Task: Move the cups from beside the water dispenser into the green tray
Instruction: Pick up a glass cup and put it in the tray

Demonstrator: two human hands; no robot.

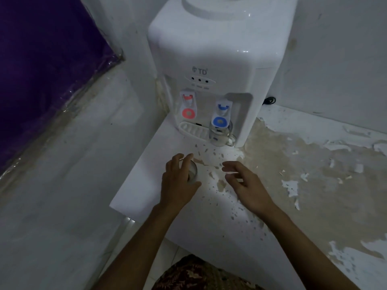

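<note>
A white water dispenser (213, 65) with a red tap and a blue tap stands at the back of a white counter (146, 174). Under the blue tap, on the drip tray, sits a clear glass mug (219, 136) with a handle. My left hand (178, 183) is wrapped around a small clear glass cup (193, 169) that stands upright on the counter in front of the dispenser; the hand hides most of the cup. To the right of that cup my right hand (245, 183) hovers over the counter, fingers spread, holding nothing. No green tray is in view.
The counter's paint is peeling, with brown patches (293, 164) across its right part. Its left edge (134, 164) drops to a pale floor. White walls close the corner behind the dispenser. A purple plastic-covered surface (37, 70) stands at the far left.
</note>
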